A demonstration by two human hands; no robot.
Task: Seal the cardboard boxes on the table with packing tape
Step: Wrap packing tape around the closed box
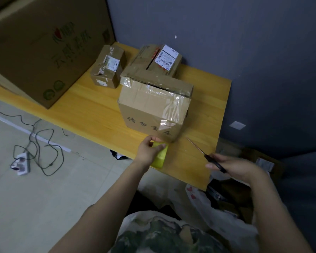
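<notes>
Centre of frame: brown cardboard box with clear tape over its top (153,110), on the yellow wooden tabletop (91,110). A labelled cardboard box (159,59) and a small taped cardboard box (108,66) sit behind it. Lower centre: left hand (147,152) grips a yellow roll of packing tape (160,158) just beside the front box, probably to start a strip. Lower right: right hand (233,167) grips black-handled scissors (212,162), blades aimed at the box, seemingly ready to cut.

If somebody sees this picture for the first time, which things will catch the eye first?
First the cardboard box in the middle of the yellow wooden table, wrapped in shiny clear tape. At the near edge the left hand holds a yellow tape roll, and the right hand holds black-handled scissors pointing toward the box. A large printed carton fills the far left.
</notes>
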